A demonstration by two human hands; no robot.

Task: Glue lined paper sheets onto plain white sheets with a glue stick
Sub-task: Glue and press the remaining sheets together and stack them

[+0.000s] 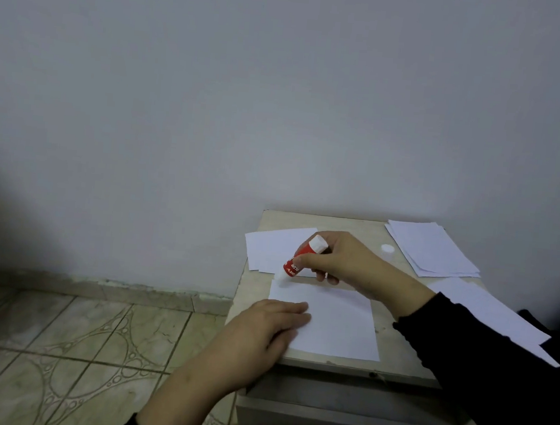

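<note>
Right hand [339, 258] wrapped around a red glue stick [298, 263], grip closed on the barrel with thumb along the near side, stick tilted so the white glue tip meets the far left corner of the white sheet [330, 321] just below and left of the grip. Tilted that way, likely, to drag glue along the sheet's far edge. Left hand [265, 326] laid flat, fingers straight and together, holding nothing, pressing the sheet's left edge nearer the body than the grip, apparently to keep the paper from sliding under the stroke. White cap [387, 248] stood just right of the grip, off the stick and out of the stroke's way. Stack of sheets [431, 249] farther right of the grip, by the wall, well apart; whether lined cannot be told. Another few sheets [272, 245] just left of and behind the grip, overhanging the edge of the small table [398, 355]. More white paper [486, 315] right of the grip, partly under the black sleeve [476, 348].
</note>
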